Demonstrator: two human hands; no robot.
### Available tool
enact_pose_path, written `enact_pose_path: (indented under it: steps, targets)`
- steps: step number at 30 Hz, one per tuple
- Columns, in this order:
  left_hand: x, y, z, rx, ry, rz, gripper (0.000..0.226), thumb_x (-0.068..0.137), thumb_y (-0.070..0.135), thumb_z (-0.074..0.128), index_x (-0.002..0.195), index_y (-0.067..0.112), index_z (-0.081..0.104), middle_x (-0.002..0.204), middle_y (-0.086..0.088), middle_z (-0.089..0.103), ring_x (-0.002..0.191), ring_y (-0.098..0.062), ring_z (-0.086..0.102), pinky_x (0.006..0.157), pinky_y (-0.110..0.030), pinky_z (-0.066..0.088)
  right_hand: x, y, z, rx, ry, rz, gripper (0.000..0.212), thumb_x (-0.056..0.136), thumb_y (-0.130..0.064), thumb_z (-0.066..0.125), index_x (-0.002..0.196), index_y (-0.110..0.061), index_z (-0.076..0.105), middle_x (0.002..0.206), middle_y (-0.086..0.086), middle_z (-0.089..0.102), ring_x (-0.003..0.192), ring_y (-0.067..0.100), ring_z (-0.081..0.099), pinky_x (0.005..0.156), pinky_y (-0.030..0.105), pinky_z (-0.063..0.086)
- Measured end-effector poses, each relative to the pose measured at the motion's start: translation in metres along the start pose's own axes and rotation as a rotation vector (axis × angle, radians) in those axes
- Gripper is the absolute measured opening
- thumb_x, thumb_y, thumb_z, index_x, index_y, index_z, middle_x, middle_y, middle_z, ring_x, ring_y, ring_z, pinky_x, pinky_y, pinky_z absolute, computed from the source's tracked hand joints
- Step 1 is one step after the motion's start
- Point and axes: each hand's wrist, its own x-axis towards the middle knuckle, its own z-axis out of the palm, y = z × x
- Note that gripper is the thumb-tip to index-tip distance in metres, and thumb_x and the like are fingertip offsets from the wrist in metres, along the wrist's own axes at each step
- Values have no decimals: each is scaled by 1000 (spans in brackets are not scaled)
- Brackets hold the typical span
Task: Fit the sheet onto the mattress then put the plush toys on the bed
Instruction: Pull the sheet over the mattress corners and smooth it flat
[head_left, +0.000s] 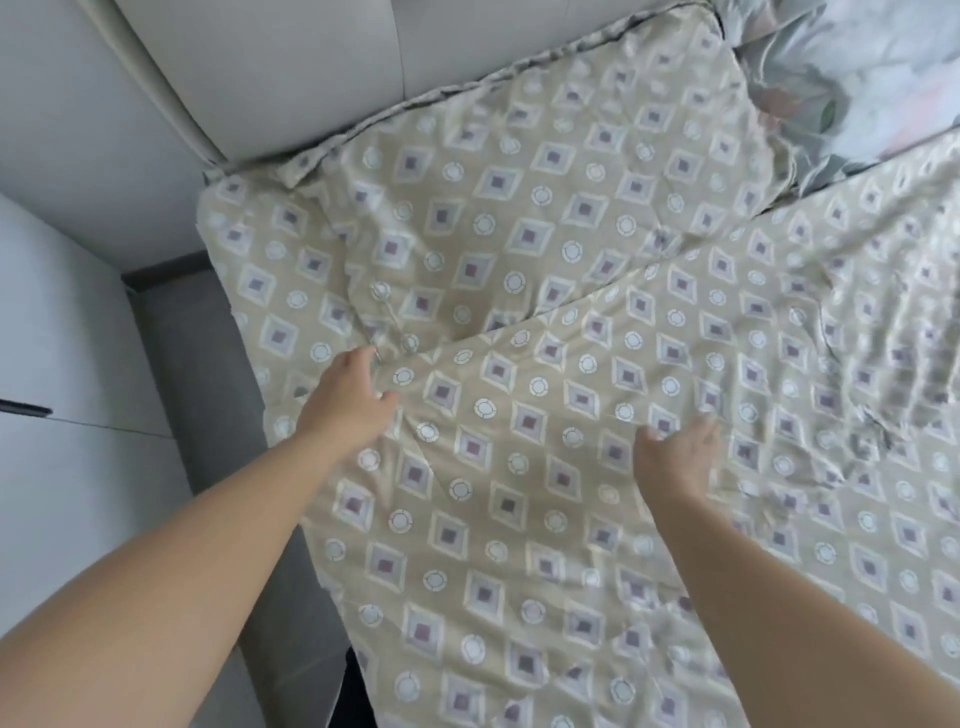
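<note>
A beige sheet (545, 467) with a pattern of purple diamonds and white circles covers the mattress and is wrinkled on the right. My left hand (350, 397) lies on the sheet near the bed's left edge, fingers bent into a fold of the cloth. My right hand (680, 452) rests flat on the sheet near the middle, fingers spread and blurred. A pillow (545, 171) in matching cloth lies at the head of the bed. No plush toys are in view.
A padded pale headboard (291, 67) runs along the top left. A second pillow (857, 78) with a grey floral frilled cover sits at the top right. A grey bed frame edge (208, 389) and a white cabinet (67, 415) are on the left.
</note>
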Motion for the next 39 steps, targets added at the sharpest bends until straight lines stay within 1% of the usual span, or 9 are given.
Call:
enact_pose_path:
  steps: [5,8,12,17,20,22,25,28,39]
  targets:
    - [104,60,-24,-667,-4,-211,71,86,39,63,146,20,29,131,4,47,103,-17,51,91,-32,43,59,-126,16,631,-230,26,47,91,-22,50,137,-10,46,121,10,59,98,15,64,94,34,48]
    - [163,70,-27,-1002,-4,-358,84,69,54,72,140,25,38,135,1,52,115,-23,55,99,-45,45,101,-166,34,861,-311,179,20,86,-26,61,98,-10,60,88,7,56,79,17,56,83,34,53]
    - [231,78,-25,-1163,-26,-489,123,25,85,74,135,36,47,131,9,58,115,-20,58,101,-46,43,143,-195,45,801,-247,320,78,58,-56,70,122,-16,55,98,-1,56,90,22,57,70,34,48]
    - [258,120,-48,-1244,-31,-492,124,19,85,75,128,30,54,120,4,65,104,-24,65,90,-49,51,180,-223,41,896,-98,405,61,62,-58,72,102,-13,63,70,-2,55,60,15,51,57,27,41]
    - [263,135,-58,-1277,-23,-439,100,30,77,80,115,29,61,109,4,71,95,-23,69,85,-48,54,198,-221,33,1053,-185,389,76,50,-66,77,112,-24,68,89,-3,71,76,16,68,72,33,54]
    - [266,139,-66,-1344,-25,-392,84,42,65,85,115,30,62,105,4,73,91,-20,71,83,-46,56,204,-229,19,1124,-326,321,60,65,-60,76,115,-28,68,105,-2,74,92,21,72,84,44,56]
    - [267,139,-69,-1380,-31,-374,83,52,53,88,125,31,56,111,4,70,92,-18,71,78,-44,58,209,-241,4,1142,-414,206,41,85,-31,69,124,-18,64,99,4,73,83,24,71,72,44,59]
    - [259,142,-72,-1379,114,-312,81,62,34,84,133,27,47,119,2,66,101,-21,67,88,-49,54,207,-246,-2,1215,-352,157,48,82,-8,67,128,-18,59,111,10,71,90,29,72,72,50,58]
    - [175,192,-150,-1480,292,-47,67,75,16,75,135,25,47,118,3,64,101,-18,66,89,-44,55,149,-273,-112,1404,-326,-106,60,77,2,66,134,-16,53,123,14,66,105,36,67,81,62,54]
